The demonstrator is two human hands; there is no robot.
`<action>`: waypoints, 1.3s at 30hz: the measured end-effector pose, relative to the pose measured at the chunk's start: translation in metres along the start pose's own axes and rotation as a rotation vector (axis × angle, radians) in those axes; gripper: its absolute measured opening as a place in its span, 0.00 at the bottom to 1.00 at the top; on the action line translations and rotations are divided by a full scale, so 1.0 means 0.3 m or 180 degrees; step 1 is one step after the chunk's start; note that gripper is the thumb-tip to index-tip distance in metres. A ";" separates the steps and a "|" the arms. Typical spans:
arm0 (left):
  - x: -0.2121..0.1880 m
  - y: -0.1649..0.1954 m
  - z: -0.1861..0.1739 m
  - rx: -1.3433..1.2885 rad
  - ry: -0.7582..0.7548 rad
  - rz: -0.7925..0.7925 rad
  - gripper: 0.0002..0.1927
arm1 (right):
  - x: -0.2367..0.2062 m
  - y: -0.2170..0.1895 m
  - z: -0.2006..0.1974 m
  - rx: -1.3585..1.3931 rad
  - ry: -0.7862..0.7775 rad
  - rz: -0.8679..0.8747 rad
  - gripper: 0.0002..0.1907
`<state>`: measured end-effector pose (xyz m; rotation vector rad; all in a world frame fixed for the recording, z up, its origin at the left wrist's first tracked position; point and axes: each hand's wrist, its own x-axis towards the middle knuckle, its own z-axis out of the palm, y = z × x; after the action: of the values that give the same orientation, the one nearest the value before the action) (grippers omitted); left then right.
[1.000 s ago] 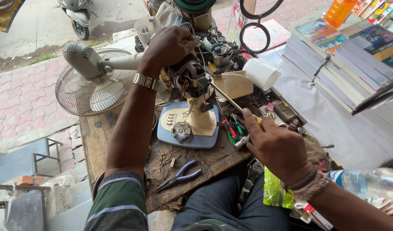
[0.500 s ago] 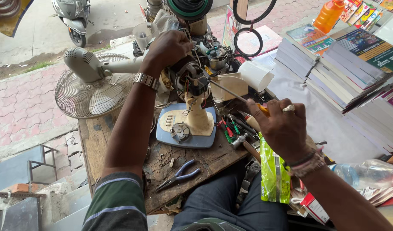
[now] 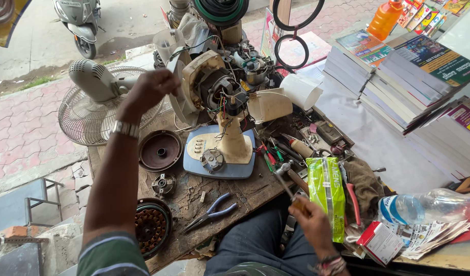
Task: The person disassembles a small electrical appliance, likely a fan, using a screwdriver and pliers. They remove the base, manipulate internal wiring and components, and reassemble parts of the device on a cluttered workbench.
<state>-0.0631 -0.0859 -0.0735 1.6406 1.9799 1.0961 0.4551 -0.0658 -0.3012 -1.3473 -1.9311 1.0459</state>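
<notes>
My left hand closed on the fan motor's rear edge, motor upright on its stand over the worktop, my right hand clamped round a screwdriver, pliers nearby

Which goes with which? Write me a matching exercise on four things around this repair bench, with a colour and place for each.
1 pliers
2 bottle
3 packet
4 fan guard

A orange, by the far book stacks
B white, left of the bench
C blue handles, lying on the bench
D green, beside the right hand

Pairs: 1-C, 2-A, 3-D, 4-B
</notes>
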 end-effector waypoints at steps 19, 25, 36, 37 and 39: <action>-0.073 -0.055 0.108 0.0063 0.1087 0.0812 0.09 | -0.201 0.101 0.130 0.1433 -0.0424 0.1389 0.27; -0.080 -0.045 0.137 -0.0205 0.1191 0.0325 0.13 | -0.194 0.085 0.138 0.1294 -0.0514 0.0779 0.25; -0.070 -0.017 0.153 -0.1465 0.0796 -0.0059 0.24 | -0.204 0.114 0.135 0.1426 -0.0504 0.0911 0.26; -0.076 -0.019 0.151 -0.1694 0.0665 0.0200 0.22 | -0.203 0.113 0.134 0.1451 -0.0503 0.0840 0.26; -0.090 -0.024 0.141 -0.1426 0.0579 0.0468 0.18 | -0.201 0.109 0.131 0.1464 -0.0490 0.0910 0.26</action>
<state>-0.0315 -0.0972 -0.1116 1.4995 1.5717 1.6545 0.4611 -0.1274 -0.3506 -1.3222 -1.4894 1.6563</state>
